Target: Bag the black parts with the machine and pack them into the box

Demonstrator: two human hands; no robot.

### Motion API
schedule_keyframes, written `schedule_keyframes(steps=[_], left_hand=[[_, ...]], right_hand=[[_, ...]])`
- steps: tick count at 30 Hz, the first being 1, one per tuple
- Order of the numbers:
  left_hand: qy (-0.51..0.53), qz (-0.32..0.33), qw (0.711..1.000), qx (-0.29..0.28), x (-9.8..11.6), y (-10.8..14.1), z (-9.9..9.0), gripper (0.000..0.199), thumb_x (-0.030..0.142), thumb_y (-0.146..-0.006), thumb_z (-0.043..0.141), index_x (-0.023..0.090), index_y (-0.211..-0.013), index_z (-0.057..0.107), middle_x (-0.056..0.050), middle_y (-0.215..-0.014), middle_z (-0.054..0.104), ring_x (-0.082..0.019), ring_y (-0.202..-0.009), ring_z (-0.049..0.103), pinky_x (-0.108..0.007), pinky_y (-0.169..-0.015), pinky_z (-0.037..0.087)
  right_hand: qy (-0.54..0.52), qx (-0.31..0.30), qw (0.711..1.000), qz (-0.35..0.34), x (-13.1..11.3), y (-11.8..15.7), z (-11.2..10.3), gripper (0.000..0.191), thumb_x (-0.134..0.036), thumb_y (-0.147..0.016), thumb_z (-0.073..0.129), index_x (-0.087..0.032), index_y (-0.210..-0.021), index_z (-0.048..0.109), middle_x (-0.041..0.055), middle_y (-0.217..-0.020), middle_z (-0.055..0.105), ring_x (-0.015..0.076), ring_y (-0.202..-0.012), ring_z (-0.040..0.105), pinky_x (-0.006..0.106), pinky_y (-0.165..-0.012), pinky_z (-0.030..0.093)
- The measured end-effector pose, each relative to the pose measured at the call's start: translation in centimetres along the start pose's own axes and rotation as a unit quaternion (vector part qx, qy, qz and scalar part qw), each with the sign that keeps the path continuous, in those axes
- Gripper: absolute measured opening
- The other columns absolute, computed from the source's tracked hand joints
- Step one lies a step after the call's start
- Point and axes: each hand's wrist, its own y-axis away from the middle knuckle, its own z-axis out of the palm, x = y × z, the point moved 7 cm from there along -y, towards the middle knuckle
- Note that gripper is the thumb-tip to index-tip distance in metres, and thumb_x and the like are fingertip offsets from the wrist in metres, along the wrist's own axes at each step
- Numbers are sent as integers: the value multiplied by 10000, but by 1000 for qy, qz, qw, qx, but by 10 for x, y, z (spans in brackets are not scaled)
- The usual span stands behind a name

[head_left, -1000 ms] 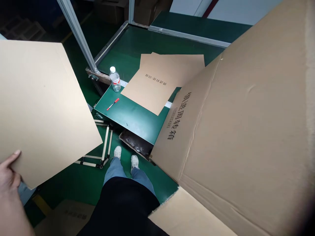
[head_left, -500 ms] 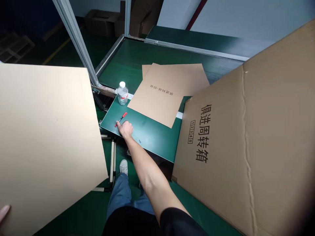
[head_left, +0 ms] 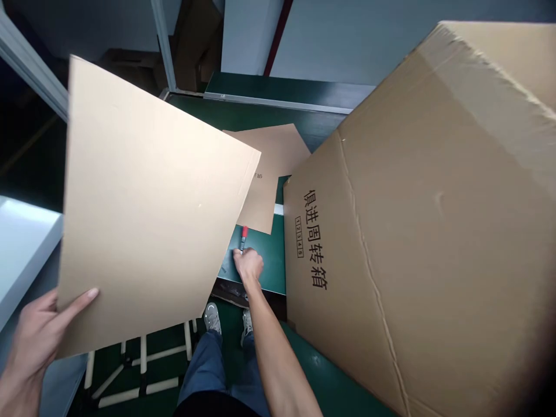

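Observation:
A plain cardboard sheet [head_left: 147, 202] is held up by its lower left corner in my left hand [head_left: 43, 330], the thumb lying on its front face. My right hand [head_left: 249, 264], its fingers closed, grips a marker [head_left: 244, 236] with a red cap that points away from me, above the green tabletop [head_left: 271, 255]. Behind the raised sheet, more cardboard sheets [head_left: 260, 202] lie on the table, partly covered by it; a bit of printed lettering shows on the top one.
A large printed cardboard box [head_left: 369, 243] fills the right side. At the left is a white surface edge [head_left: 26, 249], and below it a frame of pale tubes [head_left: 143, 353] on the floor. A metal post [head_left: 163, 46] stands at the back.
My right hand has picked up the marker from the tabletop and moved right. The left hand has brought the cardboard sheet up and rightward, over part of the table. My view has turned right.

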Motion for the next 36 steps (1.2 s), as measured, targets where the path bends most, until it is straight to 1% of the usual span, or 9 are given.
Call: schedule_keyframes(steps=[3,6,12,15,19,23,25,31,36], left_hand=[[17,1,993,-121,48,-5,58,681,621,-593,926,201,-1116,807,-125,-1214,796,-384,-1043,767,-441,-733,666],[46,52,978,-198,91,0,121,642,584,-694,887,170,-1175,784,-157,-1259,776,-378,-1095,755,-436,-810,653],[139,98,943,-287,129,-9,265,502,436,-779,788,98,-1139,703,-214,-1148,786,-373,-1046,772,-475,-878,633],[126,120,951,-254,125,-16,304,537,353,-807,768,98,-1259,629,-245,-1303,722,-372,-1226,704,-519,-1045,569],[78,291,922,-244,117,18,307,546,330,-854,771,178,-1351,606,-177,-1523,589,-309,-1486,486,-454,-1269,352],[-38,456,781,-426,92,96,314,265,412,-1033,576,220,-1186,675,-111,-1173,749,-256,-1097,699,-374,-972,536],[-71,461,755,-461,78,115,316,269,400,-1072,491,218,-993,672,-80,-964,744,-228,-878,691,-340,-796,517],[-53,401,794,-454,51,108,305,408,416,-1080,406,215,-732,475,-5,-700,576,-162,-640,512,-310,-641,375],[21,167,869,-465,-11,74,260,563,632,-1033,452,228,-667,311,51,-606,316,-129,-555,324,-287,-561,282]], right_hand=[[-90,112,990,3,33,16,-48,122,-282,-840,566,-200,-823,654,124,-733,704,331,-864,723,427,-850,536],[-202,161,965,-43,48,41,-75,82,-332,-781,581,-258,-788,546,15,-636,590,253,-724,663,385,-826,543],[-414,55,903,-97,41,55,-71,163,-415,-788,567,-267,-829,514,-46,-559,576,186,-491,614,313,-528,535],[-483,-3,871,-88,40,50,-55,178,-427,-804,551,-260,-859,522,-59,-553,577,177,-464,614,314,-503,545],[-528,-60,844,-70,42,48,-30,229,-459,-805,628,-257,-872,540,-76,-565,575,148,-450,576,294,-493,533],[-520,-142,840,-68,37,53,-9,311,-505,-815,738,-233,-807,586,-84,-491,540,112,-416,490,236,-454,430],[-506,-188,839,-71,33,56,-1,355,-521,-812,779,-223,-762,592,-83,-463,527,96,-401,443,222,-439,379],[-468,-312,824,-65,12,73,24,390,-544,-771,838,-208,-727,646,-34,-489,596,135,-379,486,276,-401,434],[-499,-258,825,-62,3,34,13,434,-591,-744,824,-258,-697,550,-99,-435,464,111,-338,400,249,-338,359]])
